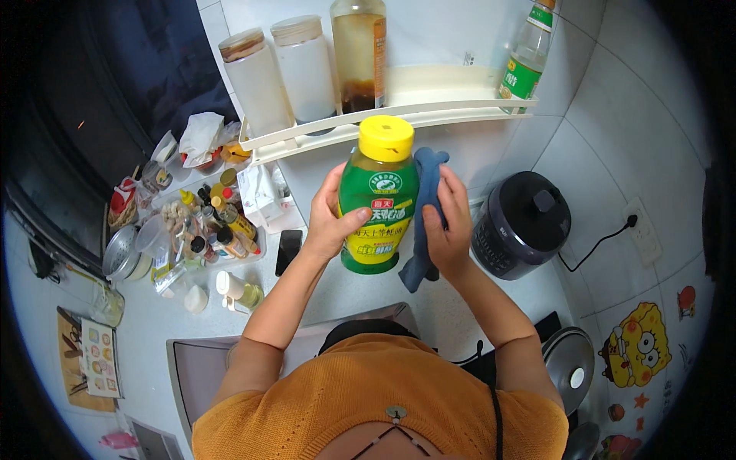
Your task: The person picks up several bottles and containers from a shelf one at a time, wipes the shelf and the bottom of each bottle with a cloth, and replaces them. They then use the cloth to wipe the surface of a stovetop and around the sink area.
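A green plastic sauce bottle [377,203] with a yellow cap and a yellow-green label stands upright in the air before me, above the counter. My left hand [337,218] grips its left side, thumb across the front of the label. In my right hand [451,222] is a blue-grey cloth [418,261], pressed along the bottle's right side with its lower end hanging down. The fingers behind the bottle and the cloth are partly hidden.
A white wall shelf [452,80] ahead bears two lidded jars, a sauce bottle and a green-labelled bottle [521,73]. A dark rice cooker [521,225] stands at right. Several condiment bottles [234,218] crowd the left counter, with a phone [288,251] nearby. A sink [192,368] lies near me.
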The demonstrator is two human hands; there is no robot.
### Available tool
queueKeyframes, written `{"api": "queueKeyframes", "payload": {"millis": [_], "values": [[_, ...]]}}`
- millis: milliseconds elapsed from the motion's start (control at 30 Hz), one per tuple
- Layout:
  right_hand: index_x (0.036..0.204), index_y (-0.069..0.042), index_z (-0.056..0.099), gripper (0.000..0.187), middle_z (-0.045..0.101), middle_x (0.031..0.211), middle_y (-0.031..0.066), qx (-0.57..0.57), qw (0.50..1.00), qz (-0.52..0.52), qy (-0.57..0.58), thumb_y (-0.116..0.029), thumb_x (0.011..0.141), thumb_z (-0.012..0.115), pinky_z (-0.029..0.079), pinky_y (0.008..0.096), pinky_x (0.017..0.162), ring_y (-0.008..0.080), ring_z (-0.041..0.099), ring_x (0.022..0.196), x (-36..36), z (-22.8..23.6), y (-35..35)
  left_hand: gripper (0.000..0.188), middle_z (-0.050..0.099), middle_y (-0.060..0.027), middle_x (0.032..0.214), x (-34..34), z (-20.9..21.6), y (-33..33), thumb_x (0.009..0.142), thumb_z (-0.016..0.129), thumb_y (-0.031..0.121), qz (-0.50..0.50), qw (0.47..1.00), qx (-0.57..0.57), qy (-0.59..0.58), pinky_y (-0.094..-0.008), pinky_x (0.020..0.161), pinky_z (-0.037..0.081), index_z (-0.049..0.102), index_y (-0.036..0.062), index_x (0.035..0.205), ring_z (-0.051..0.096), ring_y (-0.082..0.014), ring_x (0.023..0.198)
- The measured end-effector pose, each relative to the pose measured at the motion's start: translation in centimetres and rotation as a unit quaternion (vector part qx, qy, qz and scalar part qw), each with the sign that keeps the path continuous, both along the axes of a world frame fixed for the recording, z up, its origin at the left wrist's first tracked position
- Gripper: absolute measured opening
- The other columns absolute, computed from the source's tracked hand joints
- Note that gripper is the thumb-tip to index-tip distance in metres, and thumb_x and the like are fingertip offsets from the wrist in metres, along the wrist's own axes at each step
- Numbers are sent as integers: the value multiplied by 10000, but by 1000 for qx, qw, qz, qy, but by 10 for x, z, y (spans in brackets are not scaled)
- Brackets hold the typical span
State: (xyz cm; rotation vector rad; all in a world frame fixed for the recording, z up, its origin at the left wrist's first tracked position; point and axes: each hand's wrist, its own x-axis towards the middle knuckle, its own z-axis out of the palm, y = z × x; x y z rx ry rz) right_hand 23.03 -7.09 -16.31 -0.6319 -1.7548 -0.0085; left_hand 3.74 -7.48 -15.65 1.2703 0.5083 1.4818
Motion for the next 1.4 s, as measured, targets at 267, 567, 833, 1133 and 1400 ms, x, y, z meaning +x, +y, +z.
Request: {"api": "queueKeyframes", "payload": {"millis": [267,567,833,1133,1400], "values": [[1170,105,473,384,485,1216,246,20,999,16,-24,-93,842,490,397,402,890,363,507,1005,-14,34,3,690,544,-93,1122,-1,-1,-5,713,696,205,-38,998,-18,-37,-299,898,426,367,-13,1278,536,-165,1021],[1157,104,472,363,490,1191,273,-60,994,43,-77,-67,840,515,426,417,829,388,521,929,-16,-59,-12,641,549,-84,1109,-13,19,-1,729,679,159,53,997,16,-60,-298,903,424,378,-4,1271,538,-159,1015],[1119,95,513,341,504,1194,252,90,996,10,-16,-62,818,538,426,399,851,372,533,965,-7,46,-11,674,540,-92,1141,-12,14,-13,729,697,134,74,995,55,28,-305,932,399,360,-16,1293,519,-162,1051],[1219,-3,435,516,540,1128,183,-71,997,-28,-20,-195,789,646,420,376,868,326,533,986,-28,83,-7,669,559,-124,1079,9,-3,-23,676,750,124,249,949,101,163,-298,882,429,400,-12,1229,557,-190,998],[1088,-23,523,474,581,1040,103,-224,966,116,54,-160,694,748,452,307,842,200,564,952,-15,86,-1,665,561,-130,1105,3,-7,-25,677,755,106,198,963,101,155,-294,877,433,418,-32,1233,555,-178,996]]}}
